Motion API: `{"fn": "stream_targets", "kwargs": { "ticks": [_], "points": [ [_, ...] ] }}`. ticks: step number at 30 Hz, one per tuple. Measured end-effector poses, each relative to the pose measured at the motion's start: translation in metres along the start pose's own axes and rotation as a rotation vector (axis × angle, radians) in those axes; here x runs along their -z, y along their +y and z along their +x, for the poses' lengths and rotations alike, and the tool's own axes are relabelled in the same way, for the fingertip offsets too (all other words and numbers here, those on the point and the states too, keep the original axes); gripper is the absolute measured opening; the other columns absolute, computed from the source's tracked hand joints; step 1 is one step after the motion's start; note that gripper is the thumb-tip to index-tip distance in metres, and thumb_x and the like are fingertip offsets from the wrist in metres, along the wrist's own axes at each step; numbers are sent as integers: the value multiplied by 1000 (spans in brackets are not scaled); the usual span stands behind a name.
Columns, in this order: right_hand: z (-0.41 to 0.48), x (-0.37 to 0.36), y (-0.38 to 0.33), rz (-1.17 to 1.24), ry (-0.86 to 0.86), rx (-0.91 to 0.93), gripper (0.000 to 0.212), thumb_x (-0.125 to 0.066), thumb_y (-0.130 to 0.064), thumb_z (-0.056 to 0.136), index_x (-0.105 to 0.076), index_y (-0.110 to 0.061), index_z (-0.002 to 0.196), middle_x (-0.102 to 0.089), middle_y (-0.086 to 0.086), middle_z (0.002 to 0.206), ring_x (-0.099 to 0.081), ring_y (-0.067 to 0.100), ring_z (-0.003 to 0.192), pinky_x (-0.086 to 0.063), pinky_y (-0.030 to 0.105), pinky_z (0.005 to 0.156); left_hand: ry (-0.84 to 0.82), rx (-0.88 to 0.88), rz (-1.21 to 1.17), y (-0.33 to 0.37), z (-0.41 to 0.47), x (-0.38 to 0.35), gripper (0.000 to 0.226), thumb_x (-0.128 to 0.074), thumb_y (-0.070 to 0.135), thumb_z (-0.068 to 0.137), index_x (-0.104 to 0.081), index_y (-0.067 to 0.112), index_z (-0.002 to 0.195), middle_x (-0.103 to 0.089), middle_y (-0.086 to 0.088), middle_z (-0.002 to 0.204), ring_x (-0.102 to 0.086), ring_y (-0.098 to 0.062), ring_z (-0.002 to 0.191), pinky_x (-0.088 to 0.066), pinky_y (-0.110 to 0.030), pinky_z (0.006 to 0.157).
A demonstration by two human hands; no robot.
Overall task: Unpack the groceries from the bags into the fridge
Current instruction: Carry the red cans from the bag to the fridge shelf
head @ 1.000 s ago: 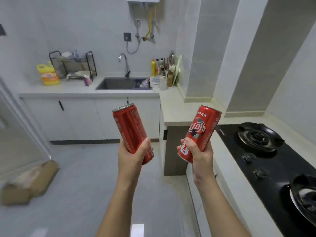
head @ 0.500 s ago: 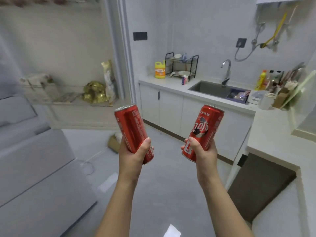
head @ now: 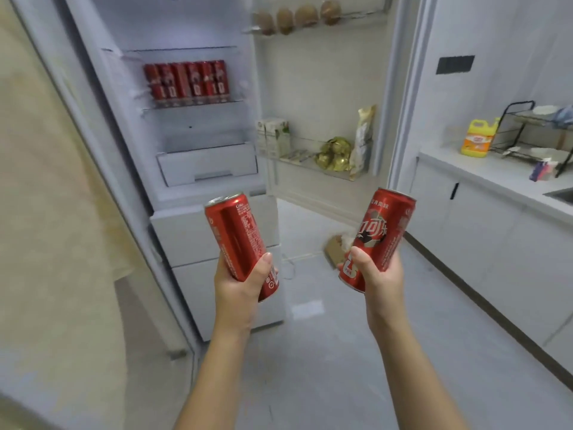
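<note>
My left hand [head: 240, 283] grips a tall red cola can [head: 237, 234] near its base, tilted a little to the left. My right hand [head: 379, 274] grips a second red cola can [head: 383, 228], tilted to the right. Both cans are held at chest height in front of the open fridge [head: 198, 156]. Inside, a row of several red cans [head: 187, 82] stands on a glass shelf, with a white drawer [head: 207, 166] below. The open fridge door [head: 322, 97] is swung to the right.
The door shelves hold several brown round items [head: 294, 15], a green-white carton [head: 274, 135], a gold bag [head: 335, 153] and an upright packet [head: 362, 141]. A cardboard box [head: 336, 246] lies on the floor. At right, a counter [head: 483, 178] carries a yellow detergent jug [head: 476, 141] and a dish rack [head: 533, 131].
The view has swung left from the stove and sink to face the open fridge. Both hands keep their cans in the same grip.
</note>
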State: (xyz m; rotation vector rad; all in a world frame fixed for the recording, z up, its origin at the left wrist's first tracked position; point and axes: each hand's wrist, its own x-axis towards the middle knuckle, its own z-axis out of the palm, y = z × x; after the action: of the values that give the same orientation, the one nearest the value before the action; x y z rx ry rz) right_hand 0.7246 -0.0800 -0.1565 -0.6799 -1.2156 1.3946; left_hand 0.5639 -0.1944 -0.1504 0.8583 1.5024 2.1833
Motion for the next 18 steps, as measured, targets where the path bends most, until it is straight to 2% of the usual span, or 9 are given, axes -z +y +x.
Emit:
{"fn": "stream_targets", "kwargs": {
  "ticks": [3,8,12,15,18],
  "points": [
    [0,-30,0,-19,-91,-6,57,-76,-42,63,-58,-27,114,-68,10,108,-68,32,100,-58,52,85,80,-47,0,13,2,27,51,-82,45,61,-64,33,108,-72,-3,98,-72,-31,81,-57,-26,64],
    [1,-84,-13,-5,-210,44,42,-73,-31,70,-57,-32,109,-68,9,105,-69,33,96,-61,42,78,150,-137,27,40,16,65,47,-83,47,61,-65,42,104,-72,3,99,-72,-27,85,-57,-27,67],
    [-5,-125,-29,40,-281,89,39,-72,-27,72,-57,-33,108,-69,5,101,-69,30,91,-57,27,65,163,-235,77,75,28,89,40,-81,43,65,-65,46,101,-72,9,94,-73,-21,78,-59,-31,67],
    [-9,-151,-42,52,-325,142,40,-72,-24,73,-57,-33,109,-70,-6,95,-69,22,91,-59,29,67,150,-312,105,100,35,104,37,-80,44,67,-63,52,99,-70,11,95,-71,-23,86,-60,-39,73],
    [-12,-172,-57,40,-343,206,37,-72,-24,73,-59,-35,106,-68,-5,95,-68,22,90,-61,35,70,155,-372,136,125,42,112,36,-77,51,65,-61,58,96,-69,17,96,-70,-12,90,-58,-27,71]
  ]
}}
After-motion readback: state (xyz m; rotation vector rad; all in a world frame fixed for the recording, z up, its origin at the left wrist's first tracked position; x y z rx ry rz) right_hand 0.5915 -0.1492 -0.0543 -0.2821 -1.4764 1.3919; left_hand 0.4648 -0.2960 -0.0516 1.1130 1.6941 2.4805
